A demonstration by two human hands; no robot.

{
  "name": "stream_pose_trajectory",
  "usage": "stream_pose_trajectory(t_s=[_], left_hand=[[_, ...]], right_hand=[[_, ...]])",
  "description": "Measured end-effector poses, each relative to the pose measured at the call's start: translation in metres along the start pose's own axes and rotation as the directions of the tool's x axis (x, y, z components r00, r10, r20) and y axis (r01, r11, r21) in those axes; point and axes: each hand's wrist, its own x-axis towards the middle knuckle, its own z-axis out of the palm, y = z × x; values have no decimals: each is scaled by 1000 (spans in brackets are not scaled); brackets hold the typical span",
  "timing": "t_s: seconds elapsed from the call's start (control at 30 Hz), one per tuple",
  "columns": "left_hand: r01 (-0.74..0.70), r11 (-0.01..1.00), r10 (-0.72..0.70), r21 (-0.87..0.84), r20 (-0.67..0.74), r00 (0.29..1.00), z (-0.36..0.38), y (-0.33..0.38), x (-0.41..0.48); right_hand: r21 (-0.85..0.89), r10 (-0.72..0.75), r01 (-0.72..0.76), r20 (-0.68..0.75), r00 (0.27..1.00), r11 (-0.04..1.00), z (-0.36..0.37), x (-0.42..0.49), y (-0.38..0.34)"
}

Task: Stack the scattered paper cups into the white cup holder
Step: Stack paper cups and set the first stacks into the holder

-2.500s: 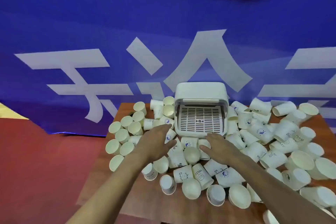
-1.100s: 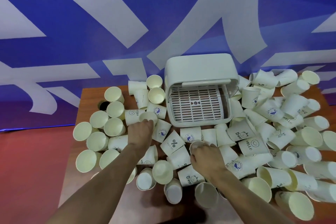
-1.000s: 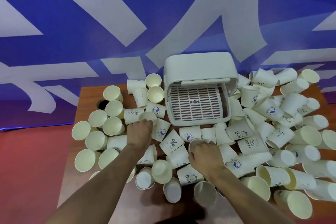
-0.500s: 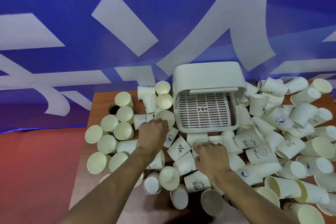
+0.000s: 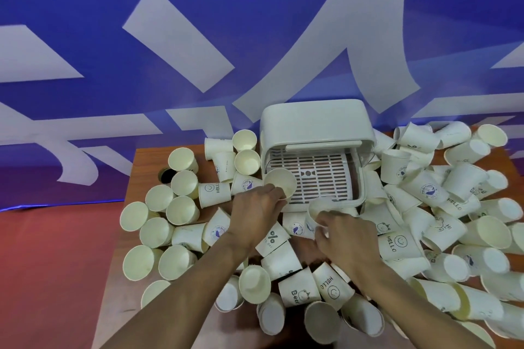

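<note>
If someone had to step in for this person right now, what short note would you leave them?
Left hand: holding one paper cup, mouth up, at the front left edge of the white cup holder.
Right hand: closed on another cup just in front of the holder.
Done: nothing visibly stacked; the holder's slotted tray is bare.
Left: nearly everything. Loose cups cover the wooden table on both sides.

cups left, right of holder
</note>
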Motion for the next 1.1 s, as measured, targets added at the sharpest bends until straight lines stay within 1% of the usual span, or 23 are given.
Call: stream_pose_trajectory(t_s=[0.07,0.23,0.4,0.5,0.57,0.67,0.83,0.93,1.1], left_hand=[[-9,1000,9,-15,15,1000,11,5,8],[24,998,-22,-49,59,998,44,6,25],[107,994,-106,-1,133,985,77,-4,30],[158,987,-152,-37,128,980,90,-7,27],[163,985,-155,-56,126,980,94,-8,26],[127,989,-117,-73,135,984,97,-11,24],[62,998,-60,-21,98,993,101,-15,20],[67,998,-67,-3,82,994,102,-18,16],[66,997,-65,-41,32,997,98,-17,11]], right_hand=[[51,21,-20,-24,999,998,-2,1,15],[255,84,-42,-155,984,966,0,3,38],[293,80,-15,-212,974,956,17,11,49],[316,67,20,-263,962,949,28,17,48],[330,56,47,-295,954,943,34,22,47],[357,35,85,-316,948,930,39,31,43],[370,29,80,-280,960,926,37,51,32],[393,52,44,-230,972,918,42,64,29],[314,59,-40,-53,997,949,68,74,35]])
